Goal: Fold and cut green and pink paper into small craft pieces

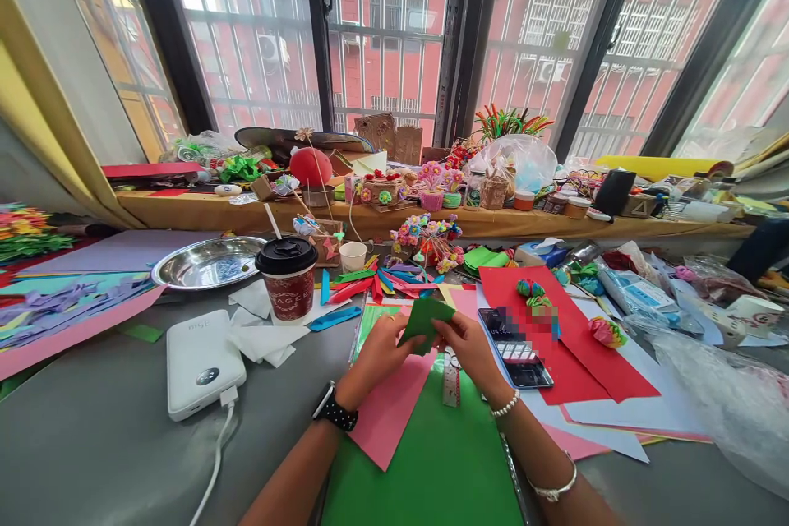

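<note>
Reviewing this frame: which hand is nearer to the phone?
Right. The right hand is just left of the phone; the left hand is farther left, past the small green paper both hold.

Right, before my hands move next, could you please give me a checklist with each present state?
1. Green paper piece held by left hand and right hand: ok.
2. Its underside unmarked: cannot tell, facing away.
3. Ruler lying on the green sheet: ok.
4. Green sheet fully uncovered: not ok, the pink sheet overlaps it.
5. Cup upright, lid on: ok.
</note>
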